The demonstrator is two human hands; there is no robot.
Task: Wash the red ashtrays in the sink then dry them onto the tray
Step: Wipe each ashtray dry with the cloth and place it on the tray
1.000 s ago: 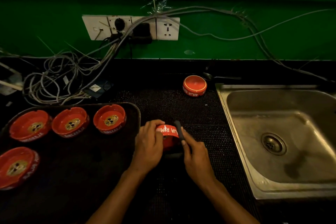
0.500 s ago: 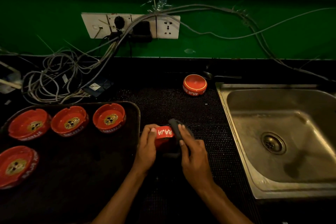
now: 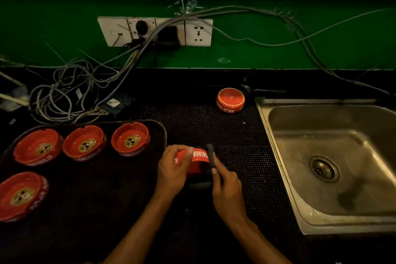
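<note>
My left hand (image 3: 173, 169) grips a red ashtray (image 3: 198, 157) with white lettering, tilted on its side over the black mat. My right hand (image 3: 225, 186) holds a dark cloth (image 3: 210, 158) pressed against the ashtray's right side. Several red ashtrays stand upright on the dark tray (image 3: 158, 128) at the left: one (image 3: 130, 140) nearest my hands, another (image 3: 84, 146), a third (image 3: 37, 148), and one (image 3: 21, 196) at the front left. One more red ashtray (image 3: 231, 100) lies upside down on the mat near the steel sink (image 3: 278, 156) at the right.
A tangle of grey cables (image 3: 64, 96) lies at the back left under a white socket strip (image 3: 155, 31) on the green wall. A dark spoon (image 3: 257, 90) rests behind the sink. The sink basin has a drain (image 3: 324, 168).
The ashtray has turned in my left hand, now showing other lettering. My right hand with the cloth has slid down along the ashtray's right side.
</note>
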